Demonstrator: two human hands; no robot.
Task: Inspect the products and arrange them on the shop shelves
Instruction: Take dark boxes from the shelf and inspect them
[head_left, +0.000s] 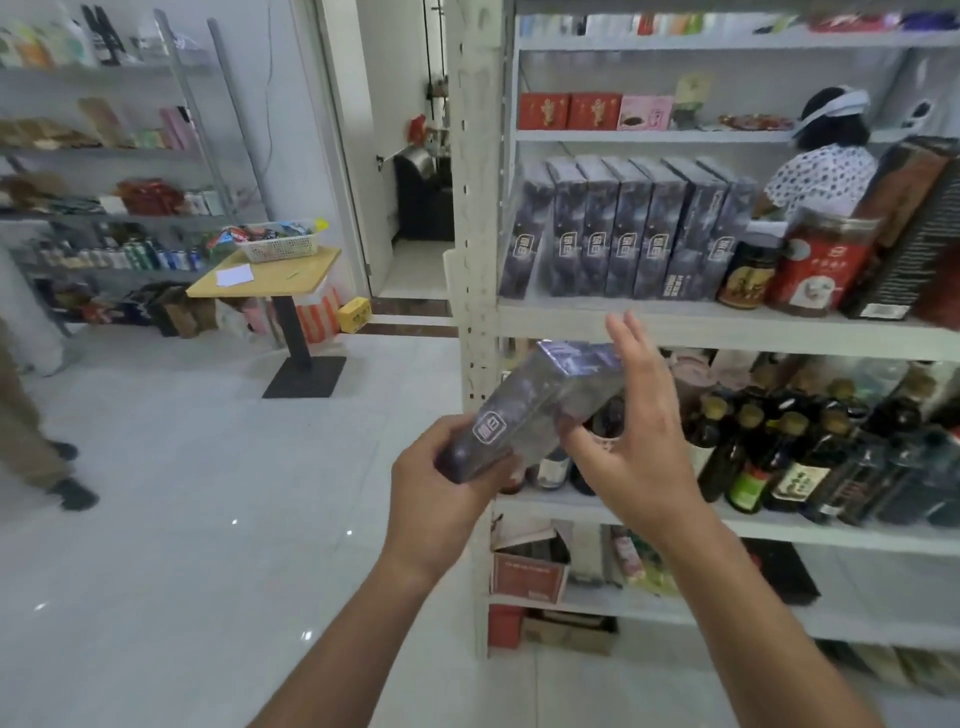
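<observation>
You see a bright, evenly lit shop with soft shadows. Small glare spots dot the glossy floor (234, 521). The right hand (631, 436) is motion-blurred, detail is soft throughout, and the shelf post (475, 332) bows from wide-angle distortion.

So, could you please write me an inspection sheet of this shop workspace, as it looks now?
Surface: white shelf, front edge bare.
Job's things: dark box held tilted before the shelf; row of matching boxes upright on it.
Clutter: red jar and small dark jar right of the row; bottles one shelf below.
Grippers: left hand grips the box's lower end; right hand open beside it, contact unclear.
Cables: nothing seen.
Surroundings: small table carrying a basket; another person behind the shelf.
</observation>
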